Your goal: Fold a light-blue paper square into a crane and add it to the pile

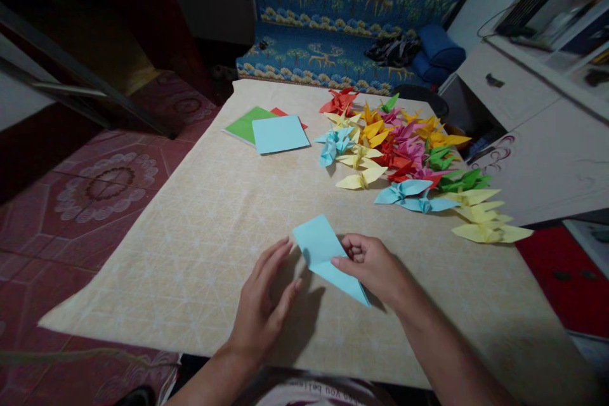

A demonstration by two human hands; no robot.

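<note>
A light blue sheet of paper (320, 240), partly folded and creased, is held at its right edge between the thumb and curled fingers of my right hand (371, 266). One pointed flap of it slants down to the right. To the left of the paper my left hand (264, 304) is raised over the table with its fingers apart, holding nothing. Flat squares of paper lie farther back: a blue one (280, 134) on top, with a green one (248, 125) and a red one partly covered beneath it. Several folded paper cranes (399, 146) in many colours cover the table's right rear.
A pale patterned cloth covers the table (190, 235). Behind it stands a blue sofa (328, 25) with deer designs and dark fabric on the seat. White drawers (537, 139) are at the right, and a metal frame (85, 76) stands on the tiled floor at the left.
</note>
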